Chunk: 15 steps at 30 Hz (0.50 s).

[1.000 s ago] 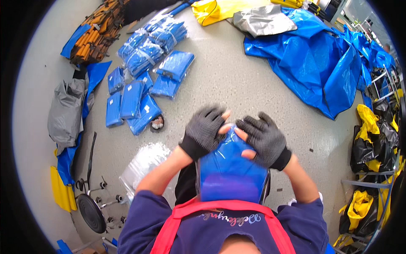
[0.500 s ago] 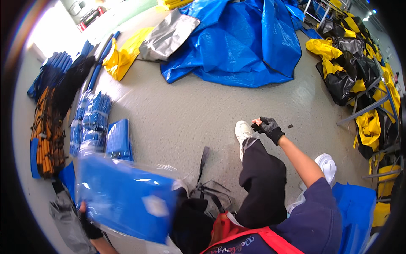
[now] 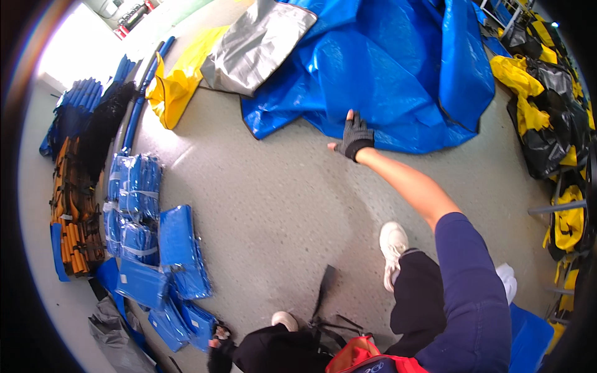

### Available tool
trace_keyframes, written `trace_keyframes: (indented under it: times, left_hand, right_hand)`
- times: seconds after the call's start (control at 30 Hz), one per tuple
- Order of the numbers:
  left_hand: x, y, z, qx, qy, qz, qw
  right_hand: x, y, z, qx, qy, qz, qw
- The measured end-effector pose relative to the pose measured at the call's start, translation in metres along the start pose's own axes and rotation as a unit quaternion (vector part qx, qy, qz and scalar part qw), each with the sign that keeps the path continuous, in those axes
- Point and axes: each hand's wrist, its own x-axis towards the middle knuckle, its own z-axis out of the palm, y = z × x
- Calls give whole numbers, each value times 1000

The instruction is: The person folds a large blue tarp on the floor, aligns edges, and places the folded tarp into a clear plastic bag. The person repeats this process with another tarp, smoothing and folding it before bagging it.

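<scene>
In the head view, the large blue sheet (image 3: pixel 373 68) lies crumpled on the floor (image 3: pixel 273 211), and around it much is spread: a silver cover (image 3: pixel 258 46) over its left border, a yellow sheet (image 3: pixel 174 87) to the left of that, and blue poles (image 3: pixel 140 105) farther left again. Well left of the blue sheet sits an orange-and-black bundle (image 3: pixel 71 214); nearer the person on that side, a grey cover (image 3: pixel 118 339). To the right of the blue sheet are black-and-yellow bags (image 3: pixel 541 124). On the person's side of it, a black strap (image 3: pixel 323 289) lies by the feet, close to one white shoe (image 3: pixel 393 245). The wrapped blue packets (image 3: pixel 177 236) are left of the blue sheet and nearer the person, the group stretching lengthwise away from the person; the nearest few lie aslant, their long axes running from far left to near right. A small dark round object (image 3: pixel 222 332) lies at the near end of the packets, between them and the left hand (image 3: pixel 221 355), whose grip is too small and cut off to tell. The right hand (image 3: pixel 356 138) is at the blue sheet's near edge, its fingers pointing away from the person, its grip spread and holding nothing; whether it touches the sheet cannot be told.
</scene>
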Motion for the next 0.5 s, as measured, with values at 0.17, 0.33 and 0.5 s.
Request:
trace_keyframes:
  times: [0.17,0.33,0.5]
  left_hand:
    - [19,-1,35,14,-14,-32,999]
    - [72,77,229,134,-65,55,987]
    - [157,119,385,631,-206,279,694]
  right_hand:
    - [106,-10,-44,-47,55,16,997]
    - [-15,58,85,62,50,-488,869]
    - [-205,32,22,-3,-506,-461,729]
